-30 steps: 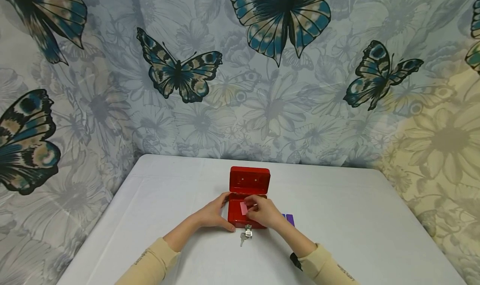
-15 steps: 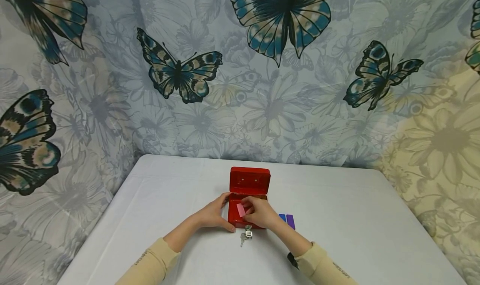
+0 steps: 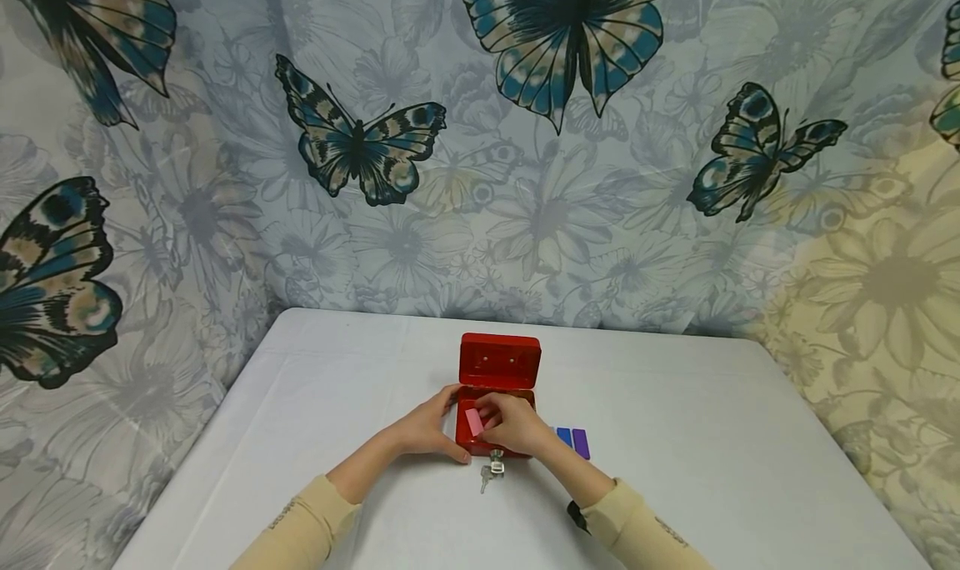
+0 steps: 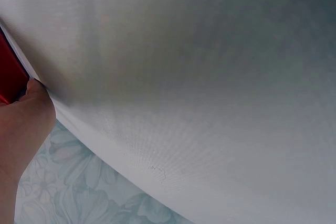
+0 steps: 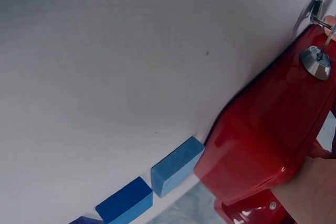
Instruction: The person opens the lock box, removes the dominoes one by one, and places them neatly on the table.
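Note:
A red metal box (image 3: pixel 499 362) stands on the white table with its lid raised. My left hand (image 3: pixel 429 427) rests along the box's left side, fingers at the back corner and thumb near the front corner. Over the inside of the box, my right hand (image 3: pixel 516 424) pinches a pink block (image 3: pixel 474 422). A lock with keys (image 3: pixel 497 463) hangs at the box's front. In the right wrist view the red box (image 5: pixel 257 124) shows its lock cylinder (image 5: pixel 316 62), and the right hand (image 5: pixel 310 190) reaches over its rim. The left wrist view catches part of the left hand (image 4: pixel 29 127) against the box (image 4: pixel 10 72).
Right of the box lie a blue block (image 3: pixel 564 437) and a purple block (image 3: pixel 581 443); the right wrist view also shows a light blue block (image 5: pixel 177 166) close to the box. A dark object (image 3: pixel 577 516) is by the right sleeve. Butterfly-patterned cloth hangs behind the table (image 3: pixel 675 403).
My right hand has moved left within the box with the pink block, uncovering more of the blue block. My left hand has stayed in place.

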`<action>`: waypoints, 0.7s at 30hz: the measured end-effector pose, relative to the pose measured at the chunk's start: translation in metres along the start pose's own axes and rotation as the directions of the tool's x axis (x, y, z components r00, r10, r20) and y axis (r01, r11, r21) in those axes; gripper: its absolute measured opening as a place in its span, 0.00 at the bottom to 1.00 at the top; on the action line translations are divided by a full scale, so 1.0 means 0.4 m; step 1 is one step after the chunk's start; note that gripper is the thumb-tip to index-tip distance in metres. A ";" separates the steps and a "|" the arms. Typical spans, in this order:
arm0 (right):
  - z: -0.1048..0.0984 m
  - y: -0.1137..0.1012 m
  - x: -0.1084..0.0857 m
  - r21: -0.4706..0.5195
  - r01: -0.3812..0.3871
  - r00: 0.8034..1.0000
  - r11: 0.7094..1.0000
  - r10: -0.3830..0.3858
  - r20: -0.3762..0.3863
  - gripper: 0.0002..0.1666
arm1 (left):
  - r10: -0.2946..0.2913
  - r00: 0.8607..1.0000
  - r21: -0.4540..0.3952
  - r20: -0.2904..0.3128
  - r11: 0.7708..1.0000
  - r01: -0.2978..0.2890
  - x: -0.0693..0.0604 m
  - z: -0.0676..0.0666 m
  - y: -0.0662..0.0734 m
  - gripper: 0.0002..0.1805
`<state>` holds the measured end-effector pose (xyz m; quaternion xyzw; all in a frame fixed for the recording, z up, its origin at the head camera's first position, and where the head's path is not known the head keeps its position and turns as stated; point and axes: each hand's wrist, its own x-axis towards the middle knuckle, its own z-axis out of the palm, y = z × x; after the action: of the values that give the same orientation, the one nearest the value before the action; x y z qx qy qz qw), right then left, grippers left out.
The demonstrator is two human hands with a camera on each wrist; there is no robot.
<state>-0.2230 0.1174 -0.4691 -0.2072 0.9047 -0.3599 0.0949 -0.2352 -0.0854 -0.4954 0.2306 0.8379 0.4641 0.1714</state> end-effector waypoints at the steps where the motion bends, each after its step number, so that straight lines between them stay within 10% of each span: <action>1: 0.001 -0.001 0.001 0.000 -0.002 1.000 1.000 0.002 0.001 0.26 | 0.000 1.000 0.001 0.001 1.000 0.000 0.000 0.000 0.000 0.56; 21: 0.024 -0.007 0.030 -0.067 0.002 1.000 0.998 -0.002 -0.003 0.25 | 0.006 1.000 -0.020 0.005 1.000 -0.006 -0.001 0.001 -0.001 0.57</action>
<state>-0.2300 0.1044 -0.4744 -0.2106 0.9162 -0.3300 0.0860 -0.2350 -0.0856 -0.4959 0.2326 0.8320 0.4725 0.1745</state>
